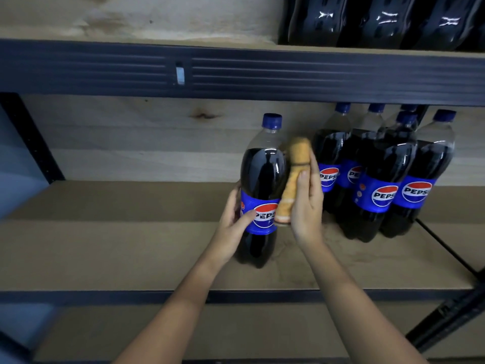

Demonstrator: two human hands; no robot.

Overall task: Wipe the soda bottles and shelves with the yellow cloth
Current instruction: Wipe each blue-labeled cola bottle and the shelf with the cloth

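Here, rolled yellow cloth [291,179] presses glossy plastic bottle [262,179]

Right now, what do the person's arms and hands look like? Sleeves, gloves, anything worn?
Both forearms are bare up to the frame's bottom edge, no sleeves in view. The left hand and right hand wear no gloves. No watch, ring or wristband shows on either.

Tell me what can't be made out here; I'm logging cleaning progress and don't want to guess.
Head view only:
- Upper-shelf bottles: tops cut off by the frame edge.
- Rear bottles of the right group: hidden by the bottles in front.
- Yellow cloth: motion-blurred; contact with the held bottle unclear.
- Left hand: fingers hidden behind that bottle.
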